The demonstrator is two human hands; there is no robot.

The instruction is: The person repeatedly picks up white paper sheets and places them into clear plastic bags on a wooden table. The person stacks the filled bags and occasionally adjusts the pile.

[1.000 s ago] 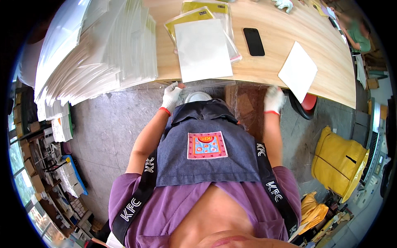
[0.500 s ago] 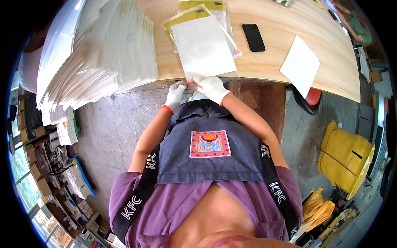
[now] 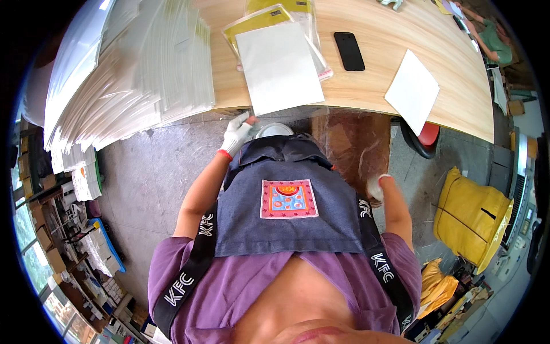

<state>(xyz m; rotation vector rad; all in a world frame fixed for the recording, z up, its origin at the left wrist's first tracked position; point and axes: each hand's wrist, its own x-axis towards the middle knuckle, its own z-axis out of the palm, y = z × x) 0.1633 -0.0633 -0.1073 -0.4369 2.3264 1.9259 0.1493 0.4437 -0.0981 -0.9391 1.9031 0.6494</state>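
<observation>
My left hand [image 3: 236, 134], in a white glove with a red cuff and bare fingertips, is just below the table's front edge. Its thumb and finger are pinched together at what looks like clear plastic film [image 3: 324, 116], which glints faintly under the edge and off to the right. Low on the right, beside my apron, is my right hand [image 3: 376, 187], gloved too; blur and the wrist hide its fingers. A white sheet [image 3: 279, 69] lies at the table's front edge, over clear packets with yellow-green tops [image 3: 260, 24]. Between my hands, a pale round object [image 3: 275, 129] shows above the apron.
Stacked clear sleeves [image 3: 166, 69] fill the table's left side. A black phone [image 3: 349, 51] and another white sheet [image 3: 412, 89] lie to the right. Beneath the table are a brown panel [image 3: 350, 140] and a red-and-black seat [image 3: 427, 137]. A yellow bundle [image 3: 472, 218] stands right; a person [image 3: 494, 43] works far right.
My right hand has left the left one and swung down and to the right, past my apron. My left hand stays near the table edge. The pale round object is now uncovered.
</observation>
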